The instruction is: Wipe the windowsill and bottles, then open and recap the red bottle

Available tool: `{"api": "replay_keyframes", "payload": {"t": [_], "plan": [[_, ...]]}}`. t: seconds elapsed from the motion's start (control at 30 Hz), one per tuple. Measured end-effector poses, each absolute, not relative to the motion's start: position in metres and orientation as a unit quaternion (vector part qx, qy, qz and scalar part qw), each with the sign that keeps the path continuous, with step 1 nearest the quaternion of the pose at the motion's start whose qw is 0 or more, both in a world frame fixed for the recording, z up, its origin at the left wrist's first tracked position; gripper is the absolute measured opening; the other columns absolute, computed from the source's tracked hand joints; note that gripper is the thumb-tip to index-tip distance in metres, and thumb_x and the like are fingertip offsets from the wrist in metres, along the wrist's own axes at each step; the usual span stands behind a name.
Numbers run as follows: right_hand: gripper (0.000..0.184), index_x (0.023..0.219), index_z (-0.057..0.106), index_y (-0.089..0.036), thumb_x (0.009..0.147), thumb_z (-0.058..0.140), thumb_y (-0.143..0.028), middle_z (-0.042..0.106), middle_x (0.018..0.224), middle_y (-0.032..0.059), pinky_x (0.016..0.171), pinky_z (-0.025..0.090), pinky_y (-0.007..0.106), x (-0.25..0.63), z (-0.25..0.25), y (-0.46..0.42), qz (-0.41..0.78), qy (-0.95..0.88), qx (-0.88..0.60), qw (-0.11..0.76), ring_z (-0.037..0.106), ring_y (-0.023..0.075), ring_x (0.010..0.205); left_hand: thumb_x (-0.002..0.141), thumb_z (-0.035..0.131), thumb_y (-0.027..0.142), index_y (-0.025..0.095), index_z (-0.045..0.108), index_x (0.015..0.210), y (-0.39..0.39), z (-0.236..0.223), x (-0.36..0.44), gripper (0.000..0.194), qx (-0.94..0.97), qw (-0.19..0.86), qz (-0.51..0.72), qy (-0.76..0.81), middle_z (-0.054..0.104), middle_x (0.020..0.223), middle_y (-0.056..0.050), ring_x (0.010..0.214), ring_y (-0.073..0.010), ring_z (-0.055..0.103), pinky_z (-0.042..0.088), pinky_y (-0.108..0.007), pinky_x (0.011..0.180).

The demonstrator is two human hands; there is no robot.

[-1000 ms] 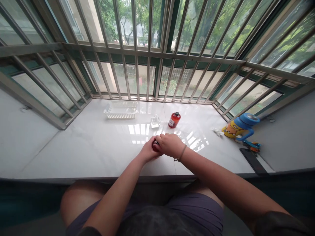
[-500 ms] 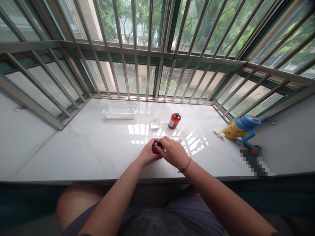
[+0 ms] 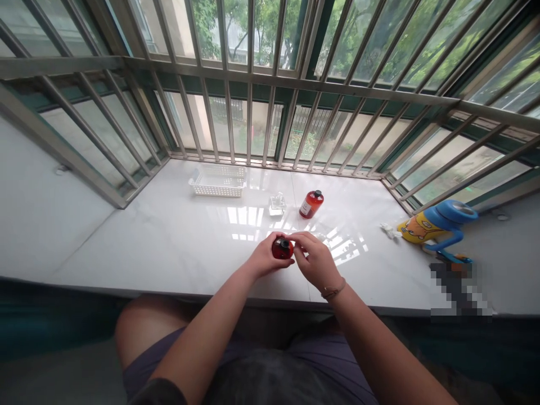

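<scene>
Drawn back from the top, my right hand (image 3: 314,260) now leaves the black cap (image 3: 285,243) of the round red bottle (image 3: 282,250) showing; whether it grips the cap I cannot tell. My left hand (image 3: 265,257) clasps the bottle over the marble windowsill (image 3: 169,247), short of a small glass container (image 3: 277,205) and a taller red bottle (image 3: 311,203).

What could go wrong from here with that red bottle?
The round red bottle sits in the left hand with the right hand at its top, so its smooth shape might slip from the grip onto the hard stone sill. If it dropped, it could perhaps roll into the clear container or the orange bottle standing nearby.
</scene>
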State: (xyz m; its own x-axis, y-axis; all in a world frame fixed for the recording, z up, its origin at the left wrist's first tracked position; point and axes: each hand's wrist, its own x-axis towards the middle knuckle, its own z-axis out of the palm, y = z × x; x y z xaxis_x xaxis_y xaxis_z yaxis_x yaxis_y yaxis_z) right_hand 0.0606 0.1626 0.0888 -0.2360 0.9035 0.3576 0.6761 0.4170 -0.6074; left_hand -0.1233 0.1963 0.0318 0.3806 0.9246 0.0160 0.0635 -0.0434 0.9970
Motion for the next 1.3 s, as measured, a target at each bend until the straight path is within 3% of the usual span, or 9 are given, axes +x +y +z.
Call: {"api": "replay_keyframes", "payload": {"t": [0.1,0.57,0.7,0.8,0.93,1.3], "plan": [[0.041,0.122,0.073,-0.025,0.097,0.044,-0.010,0.073,0.129,0.0080,0.102,0.059,0.038,0.061,0.081,0.159,0.111,-0.802,-0.477,0.341,0.069,0.0213,0.119,0.067,0.092,0.029,0.025,0.059,0.127,0.197,0.029,-0.124,0.068,0.614,0.561,0.388,0.396,0.072,0.119,-0.005,0.102,-0.0236,0.070,0.058,-0.033,0.086],[0.046,0.129,0.073,-0.022,0.100,0.042,-0.005,0.074,0.129,0.0105,0.100,0.059,0.039,0.054,0.063,0.150,0.014,-0.828,-0.487,0.279,0.068,0.0239,0.114,0.068,0.092,0.032,0.024,0.059,0.125,0.197,0.030,-0.125,0.066,0.632,0.541,0.386,0.398,0.072,0.120,-0.004,0.105,-0.0237,0.069,0.057,-0.034,0.091],[0.043,0.129,0.071,-0.022,0.097,0.047,-0.007,0.073,0.128,0.0101,0.103,0.058,0.040,0.053,0.070,0.154,0.060,-0.813,-0.493,0.304,0.068,0.0238,0.117,0.068,0.090,0.028,0.024,0.061,0.124,0.197,0.033,-0.122,0.063,0.630,0.530,0.385,0.417,0.073,0.118,-0.003,0.101,-0.0226,0.070,0.057,-0.034,0.089],[0.041,0.133,0.068,-0.023,0.095,0.053,-0.013,0.072,0.129,0.0095,0.091,0.063,0.038,0.058,0.083,0.162,0.161,-0.773,-0.506,0.346,0.071,0.0223,0.107,0.070,0.090,0.031,0.023,0.065,0.118,0.199,0.041,-0.118,0.054,0.611,0.514,0.397,0.453,0.074,0.111,-0.004,0.100,-0.0236,0.070,0.056,-0.035,0.089],[0.032,0.128,0.071,-0.025,0.101,0.055,-0.029,0.075,0.121,0.0074,0.078,0.065,0.036,0.068,0.097,0.170,0.251,-0.699,-0.546,0.388,0.073,0.0196,0.092,0.076,0.090,0.042,0.020,0.067,0.114,0.203,0.060,-0.117,0.049,0.554,0.575,0.386,0.462,0.075,0.108,-0.008,0.101,-0.0267,0.072,0.057,-0.038,0.087],[0.032,0.127,0.073,-0.025,0.103,0.053,-0.031,0.077,0.116,0.0068,0.077,0.062,0.035,0.068,0.103,0.164,0.284,-0.694,-0.539,0.383,0.074,0.0186,0.089,0.074,0.093,0.039,0.018,0.070,0.112,0.201,0.087,-0.124,0.049,0.524,0.625,0.349,0.461,0.077,0.107,-0.011,0.099,-0.0294,0.073,0.058,-0.040,0.083]]}}
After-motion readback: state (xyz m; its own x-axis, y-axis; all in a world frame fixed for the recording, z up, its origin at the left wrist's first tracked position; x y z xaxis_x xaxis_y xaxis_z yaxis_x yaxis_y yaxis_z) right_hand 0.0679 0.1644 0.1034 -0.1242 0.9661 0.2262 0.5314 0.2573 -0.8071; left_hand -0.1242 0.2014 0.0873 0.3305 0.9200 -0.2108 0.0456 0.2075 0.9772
